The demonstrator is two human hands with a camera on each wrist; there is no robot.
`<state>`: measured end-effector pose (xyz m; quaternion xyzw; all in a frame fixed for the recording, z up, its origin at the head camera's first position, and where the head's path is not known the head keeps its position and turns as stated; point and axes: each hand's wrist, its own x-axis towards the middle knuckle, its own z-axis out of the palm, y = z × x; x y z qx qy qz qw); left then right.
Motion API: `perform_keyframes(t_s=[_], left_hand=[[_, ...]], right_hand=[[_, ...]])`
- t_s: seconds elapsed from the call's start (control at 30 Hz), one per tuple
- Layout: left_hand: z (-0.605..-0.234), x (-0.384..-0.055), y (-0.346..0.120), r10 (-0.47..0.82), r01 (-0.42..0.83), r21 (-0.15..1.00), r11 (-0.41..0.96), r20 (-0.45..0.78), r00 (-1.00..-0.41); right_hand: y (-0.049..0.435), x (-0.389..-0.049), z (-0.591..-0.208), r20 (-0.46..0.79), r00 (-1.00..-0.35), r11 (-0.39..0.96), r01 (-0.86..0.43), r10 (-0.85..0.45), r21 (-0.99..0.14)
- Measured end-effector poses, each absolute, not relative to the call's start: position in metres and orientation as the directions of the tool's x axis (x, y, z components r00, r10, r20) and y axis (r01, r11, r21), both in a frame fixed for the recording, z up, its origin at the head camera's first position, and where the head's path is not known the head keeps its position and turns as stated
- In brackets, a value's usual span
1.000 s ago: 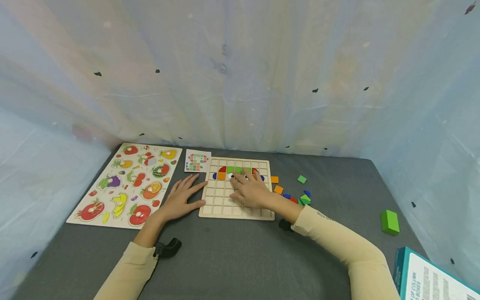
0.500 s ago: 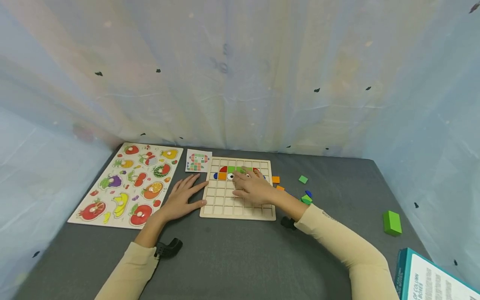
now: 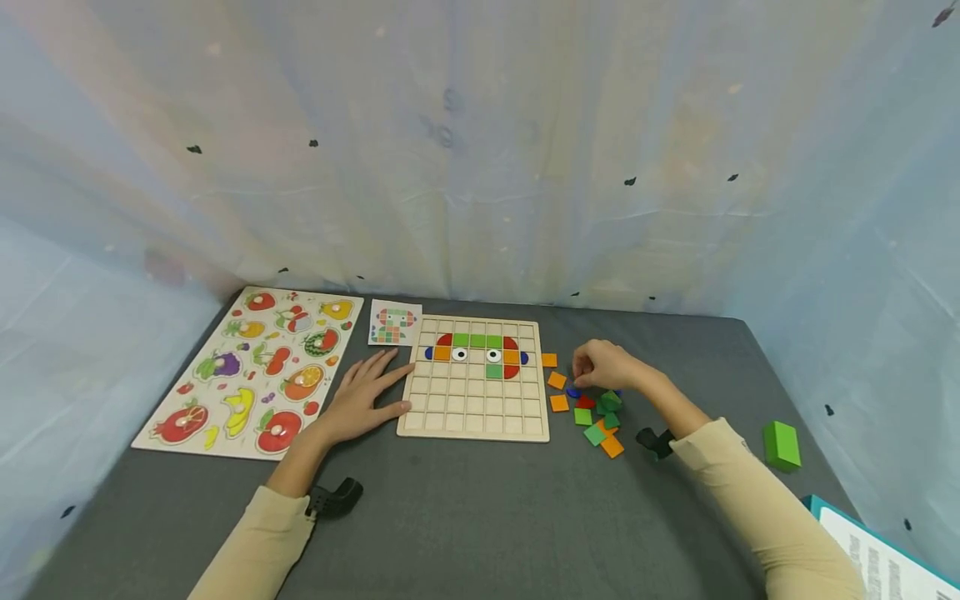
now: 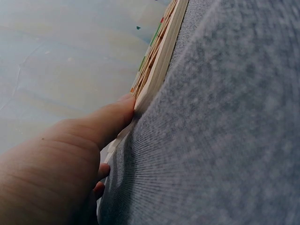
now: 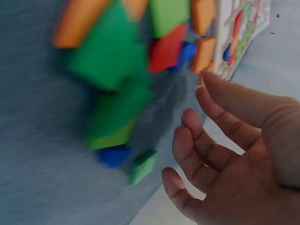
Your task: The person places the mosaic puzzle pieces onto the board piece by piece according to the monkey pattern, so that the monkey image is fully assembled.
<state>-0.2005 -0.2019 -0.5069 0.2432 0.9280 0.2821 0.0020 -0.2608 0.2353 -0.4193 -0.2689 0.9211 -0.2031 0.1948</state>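
A wooden grid board [image 3: 472, 423] lies mid-table. Its upper cells hold red, green, orange and blue pieces and two eye pieces [image 3: 460, 355]. My left hand [image 3: 362, 402] lies flat with spread fingers at the board's left side. In the left wrist view its thumb [image 4: 115, 117] touches the board's edge [image 4: 161, 61]. My right hand [image 3: 611, 364] hovers over the loose pieces right of the board, fingers bent loosely. In the right wrist view, thumb and forefinger tips are close together, and no piece shows between them. A green square [image 5: 143, 166] and a blue piece [image 5: 114, 156] lie near the fingers.
Several orange squares [image 3: 558, 403] line the board's right side, with green and red pieces [image 3: 586, 402] beside them. A pattern card [image 3: 395, 322] and a fruit puzzle board [image 3: 255, 375] lie left. A green block [image 3: 782, 446] and a teal-edged box [image 3: 870, 542] are at right.
My right hand has left the grid board and moved right to the loose pieces, uncovering the right eye piece and the green and red pieces below it. My left hand has stayed put.
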Motion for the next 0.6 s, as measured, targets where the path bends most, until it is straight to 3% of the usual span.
perform_keyframes(t_s=[0.3,0.6], left_hand=[[-0.509,-0.201,-0.202,0.450,0.451,0.523,0.723,0.139,-0.882],[-0.507,-0.200,-0.202,0.450,0.453,0.516,0.727,0.141,-0.882]], right_hand=[[0.262,-0.249,-0.417,-0.367,-0.710,0.780,-0.423,-0.601,-0.461],[0.266,-0.246,-0.424,-0.367,-0.707,0.778,-0.424,-0.604,-0.464]])
